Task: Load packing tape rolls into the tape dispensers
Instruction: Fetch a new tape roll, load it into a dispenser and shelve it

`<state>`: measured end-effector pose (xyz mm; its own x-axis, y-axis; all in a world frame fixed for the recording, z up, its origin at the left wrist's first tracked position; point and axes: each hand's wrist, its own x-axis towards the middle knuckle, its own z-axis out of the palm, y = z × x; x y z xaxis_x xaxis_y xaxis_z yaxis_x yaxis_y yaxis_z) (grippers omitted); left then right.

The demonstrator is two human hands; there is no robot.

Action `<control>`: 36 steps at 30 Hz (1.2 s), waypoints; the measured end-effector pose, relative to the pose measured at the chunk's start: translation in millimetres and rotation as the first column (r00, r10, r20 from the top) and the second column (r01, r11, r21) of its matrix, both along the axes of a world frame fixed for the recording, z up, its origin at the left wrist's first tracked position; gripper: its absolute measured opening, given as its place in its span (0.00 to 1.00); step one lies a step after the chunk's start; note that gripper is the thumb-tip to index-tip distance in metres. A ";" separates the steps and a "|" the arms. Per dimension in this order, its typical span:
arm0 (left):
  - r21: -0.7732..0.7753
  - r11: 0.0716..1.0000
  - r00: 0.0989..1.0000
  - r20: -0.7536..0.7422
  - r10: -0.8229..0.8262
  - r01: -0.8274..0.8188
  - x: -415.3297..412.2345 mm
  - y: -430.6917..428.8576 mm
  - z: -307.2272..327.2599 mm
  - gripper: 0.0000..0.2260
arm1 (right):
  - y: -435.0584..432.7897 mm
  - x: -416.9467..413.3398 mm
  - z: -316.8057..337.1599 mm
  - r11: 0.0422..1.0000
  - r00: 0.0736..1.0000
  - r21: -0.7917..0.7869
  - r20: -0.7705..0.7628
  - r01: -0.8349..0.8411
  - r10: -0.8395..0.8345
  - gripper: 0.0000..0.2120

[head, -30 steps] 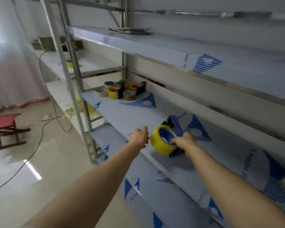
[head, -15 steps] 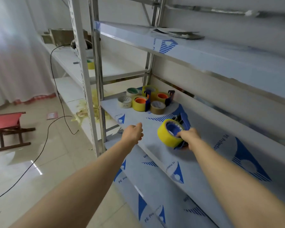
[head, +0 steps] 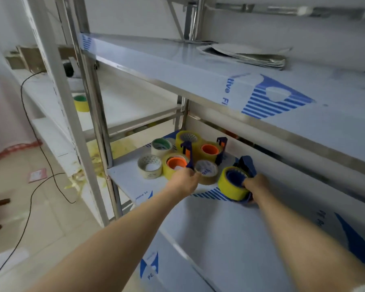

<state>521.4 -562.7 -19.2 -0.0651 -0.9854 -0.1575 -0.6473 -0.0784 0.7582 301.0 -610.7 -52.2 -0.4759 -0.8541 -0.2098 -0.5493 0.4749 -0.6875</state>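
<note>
Setting: a metal shelving unit (head: 89, 102) on a tiled floor (head: 40, 228). Its shelves are covered in white protective film with blue print. A black cable (head: 31, 199) trails across the floor at left.

Middle shelf (head: 198, 220): a cluster of tape is grouped at its left end.
- A white tape roll (head: 150, 167) lies flat at the front left.
- A green-cored roll (head: 161, 145) lies behind it.
- A clear yellow roll (head: 188, 137) is at the back.
- Two yellow rolls with orange cores are noted, front (head: 174, 165) and rear (head: 210, 150), each seated in a dark blue dispenser (head: 189, 152) (head: 222, 146).
- A tan tape roll (head: 207, 172) lies flat at the front right of the cluster.

Right hand (head: 257, 186): clamped on a blue tape dispenser (head: 248, 165) already carrying a yellow tape roll (head: 230, 189). The dispenser is held low at the middle shelf, just right of the cluster and beside the tan tape roll. Contact with the shelf cannot be told.

Left hand (head: 184, 183): extended to the cluster. The fingers are placed against the tan tape roll and the foot of the front dispenser. The fingertips are blurred, so it cannot be told whether anything is gripped.

The hands are apart, with the tan tape roll between them.

Upper shelf (head: 173, 66): a stack of flat grey sheets (head: 247, 56) is observed.

Neighbouring shelf, far left: one yellow roll with a green core (head: 81, 103) stands alone.
</note>
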 end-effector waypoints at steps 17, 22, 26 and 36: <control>-0.008 0.941 0.927 0.172 -0.333 0.339 5.1 -52.7 10.4 0.15 | 4.4 16.8 9.0 0.986 0.981 0.006 0.098 0.166 -0.166 0.30; 0.015 0.826 0.807 0.203 -0.555 0.564 -51.0 -33.6 11.7 0.11 | 77.3 -7.3 23.0 0.985 0.984 0.032 -0.058 0.169 -0.167 0.18; 0.013 0.721 0.708 0.176 -0.684 0.693 -114.2 7.9 1.4 0.12 | 151.8 -43.1 27.4 0.945 0.935 0.078 -0.194 0.317 -0.297 0.21; -0.008 0.477 0.470 0.187 -0.862 0.879 -291.0 185.3 -5.5 0.13 | 384.3 -180.4 33.1 0.819 0.812 0.001 -0.134 0.573 -0.568 0.20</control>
